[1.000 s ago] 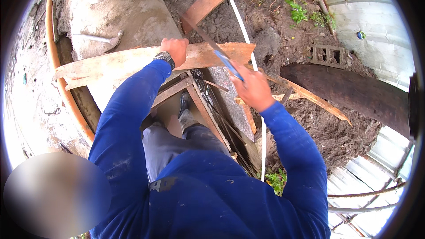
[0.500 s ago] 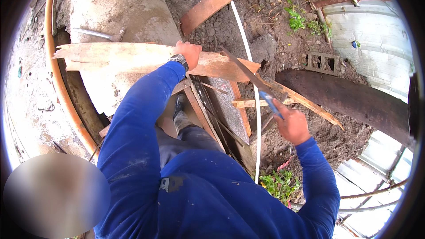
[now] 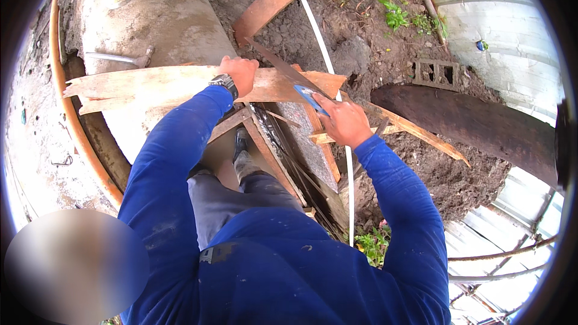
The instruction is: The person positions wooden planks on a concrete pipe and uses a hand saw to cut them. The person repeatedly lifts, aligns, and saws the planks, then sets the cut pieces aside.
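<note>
A rough wooden board (image 3: 156,87) lies crosswise in front of me, its left end jagged and split. My left hand (image 3: 239,76) is closed over the board's far edge, a watch on its wrist. In my right hand (image 3: 346,121) is the blue handle of a handsaw (image 3: 274,61). The saw's blade slants across the board near its right end, with the tip pointing far left past the board's far edge. Beyond the board's left part, a hammer (image 3: 120,58) lies on a concrete slab.
A white pipe (image 3: 319,33) runs past the board's right end. Splintered wood strips (image 3: 421,132) lie to the right, near a hollow concrete block (image 3: 436,74) and a dark curved sheet (image 3: 469,121). An orange pipe (image 3: 63,84) bends along the left. A brown plank (image 3: 283,0) lies at the far side.
My right hand has moved left and away from me, pushing the saw further across the board. My left hand stays on the board. The whole view has shifted slightly.
</note>
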`<action>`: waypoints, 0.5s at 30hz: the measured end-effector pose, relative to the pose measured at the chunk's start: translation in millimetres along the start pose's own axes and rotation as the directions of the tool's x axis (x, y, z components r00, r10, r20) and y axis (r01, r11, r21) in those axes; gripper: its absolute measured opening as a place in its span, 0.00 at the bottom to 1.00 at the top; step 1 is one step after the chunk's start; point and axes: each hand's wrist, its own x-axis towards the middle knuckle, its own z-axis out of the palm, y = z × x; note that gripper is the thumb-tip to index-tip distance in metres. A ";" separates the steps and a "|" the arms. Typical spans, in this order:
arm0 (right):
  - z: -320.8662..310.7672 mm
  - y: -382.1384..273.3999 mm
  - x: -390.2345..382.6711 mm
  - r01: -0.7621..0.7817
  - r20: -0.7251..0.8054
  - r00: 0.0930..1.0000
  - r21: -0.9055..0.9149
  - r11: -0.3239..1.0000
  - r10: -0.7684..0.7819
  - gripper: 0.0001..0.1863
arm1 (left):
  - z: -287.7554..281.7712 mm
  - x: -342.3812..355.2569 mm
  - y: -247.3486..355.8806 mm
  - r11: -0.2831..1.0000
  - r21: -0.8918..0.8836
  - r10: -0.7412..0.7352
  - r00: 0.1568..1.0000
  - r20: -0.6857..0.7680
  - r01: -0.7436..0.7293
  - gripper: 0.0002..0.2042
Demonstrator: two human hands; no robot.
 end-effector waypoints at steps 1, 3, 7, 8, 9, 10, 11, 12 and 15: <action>7.9 11.8 -4.4 -0.016 0.025 1.000 -0.002 1.000 0.016 0.29 | 3.2 0.2 -0.6 1.000 0.004 -0.016 1.000 0.003 0.016 0.12; 11.1 30.8 -19.6 -0.030 0.081 0.996 -0.014 0.999 0.031 0.30 | 8.1 2.6 -0.7 1.000 0.014 0.005 1.000 -0.007 -0.005 0.12; -25.0 65.8 -101.1 -0.193 0.164 0.962 -0.149 0.970 0.217 0.31 | 12.7 10.2 -12.5 0.998 0.035 -0.044 0.999 0.021 0.043 0.12; -42.2 82.2 -129.1 -0.298 0.148 0.936 -0.155 0.942 0.321 0.31 | 18.4 22.5 -35.9 0.997 0.027 -0.079 0.997 0.001 0.079 0.12; -58.7 99.8 -156.4 -0.395 0.128 0.901 -0.157 0.905 0.415 0.31 | 23.0 28.9 -53.7 0.993 0.015 -0.121 0.993 0.000 0.121 0.12; -74.5 106.4 -184.2 -0.436 0.112 0.875 -0.245 0.866 0.472 0.30 | 10.7 31.6 -64.6 0.984 -0.055 -0.166 0.986 0.014 0.167 0.13; -75.5 120.3 -221.1 -0.405 0.051 0.904 -0.213 0.889 0.424 0.29 | -7.7 27.8 -69.1 0.986 -0.075 -0.155 0.986 -0.067 0.150 0.12; -77.1 110.9 -227.7 -0.411 -0.045 0.911 -0.139 0.901 0.409 0.28 | -13.2 29.0 -72.4 0.987 -0.069 -0.152 0.984 -0.092 0.146 0.12; -67.8 69.7 -184.3 -0.498 -0.185 0.832 0.166 0.851 0.523 0.29 | -8.9 31.5 -49.0 0.987 -0.054 -0.154 0.988 -0.033 0.152 0.13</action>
